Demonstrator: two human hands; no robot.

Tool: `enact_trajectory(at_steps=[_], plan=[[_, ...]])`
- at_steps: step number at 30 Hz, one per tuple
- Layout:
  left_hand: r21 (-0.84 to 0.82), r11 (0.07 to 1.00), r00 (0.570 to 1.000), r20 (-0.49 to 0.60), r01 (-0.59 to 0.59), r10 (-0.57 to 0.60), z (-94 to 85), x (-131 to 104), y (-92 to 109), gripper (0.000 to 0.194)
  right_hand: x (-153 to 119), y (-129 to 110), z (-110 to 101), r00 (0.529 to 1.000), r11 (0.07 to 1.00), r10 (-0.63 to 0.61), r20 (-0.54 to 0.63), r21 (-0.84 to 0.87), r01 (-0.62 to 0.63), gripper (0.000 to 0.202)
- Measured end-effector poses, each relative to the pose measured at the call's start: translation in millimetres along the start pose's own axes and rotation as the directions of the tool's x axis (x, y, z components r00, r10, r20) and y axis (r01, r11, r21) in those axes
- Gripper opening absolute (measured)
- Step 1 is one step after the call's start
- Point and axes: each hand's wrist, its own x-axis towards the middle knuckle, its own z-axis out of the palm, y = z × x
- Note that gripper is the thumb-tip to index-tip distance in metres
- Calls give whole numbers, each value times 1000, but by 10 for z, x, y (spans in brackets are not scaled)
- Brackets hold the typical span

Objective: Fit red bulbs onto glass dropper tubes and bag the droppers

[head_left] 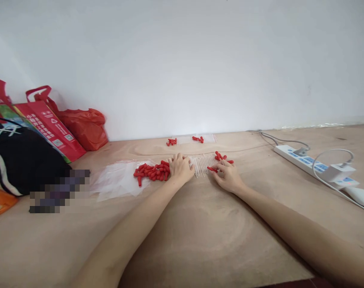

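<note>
My left hand [181, 168] rests palm down, fingers bent but apart, between a pile of small red rubber bulbs [153, 172] and a row of thin pale tubes [202, 165]. Its fingertips are partly hidden, and I see nothing gripped in it. At the right end of the row, my right hand [229, 177] pinches one red rubber bulb [212, 169] between thumb and fingers. Several more red bulbs [224, 157] lie just beyond that hand. Whether the held bulb touches a tube, I cannot tell.
Clear plastic bags [115, 180] lie left of the pile. Toward the wall sit another bag [184, 139] and red bulbs [171, 141]. A white power strip [302, 160] with cables and a charger is at right. Red bags [52, 124] and a black bag [28, 160] stand at left.
</note>
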Motion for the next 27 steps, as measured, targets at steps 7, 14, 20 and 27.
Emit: enact_trajectory(at_steps=[7, 14, 20, 27], plan=[[118, 989, 988, 110, 92, -105, 84, 162, 236, 27, -4, -41, 14, 998, 998, -41, 52, -47, 43, 17], [115, 983, 979, 134, 142, -157, 112, 222, 319, 23, 3, -41, 14, 998, 997, -46, 47, -55, 48, 15], [58, 994, 985, 136, 95, -103, -12, 175, 258, 18, 17, -26, 16, 999, 999, -34, 32, -27, 35, 16], [-212, 933, 953, 23, -289, 301, -342, -372, -202, 15, 8, -152, 8, 997, 976, -79, 0, 202, 77, 15]])
